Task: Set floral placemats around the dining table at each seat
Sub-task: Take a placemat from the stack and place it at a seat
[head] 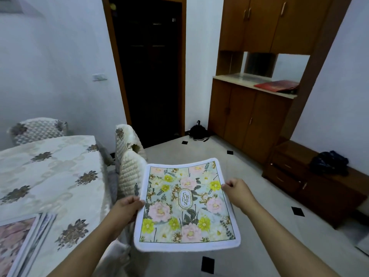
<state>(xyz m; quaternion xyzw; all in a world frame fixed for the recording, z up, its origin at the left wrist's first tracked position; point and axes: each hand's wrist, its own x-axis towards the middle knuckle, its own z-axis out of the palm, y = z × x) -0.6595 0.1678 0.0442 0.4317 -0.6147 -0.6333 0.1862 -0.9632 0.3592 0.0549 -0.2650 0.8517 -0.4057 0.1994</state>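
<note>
Your left hand (127, 208) and right hand (237, 191) each pinch the placemat (185, 204); two padded chairs (130, 172) sit between it and the counter (50, 172).

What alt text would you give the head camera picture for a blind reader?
Two bare hands hold a floral placemat printed GARDEN above the tiled floor, left hand gripping its left edge, right hand its right. At left, a cloth-covered dining table carries a stack of placemats, with quilted chairs beside it.
</note>
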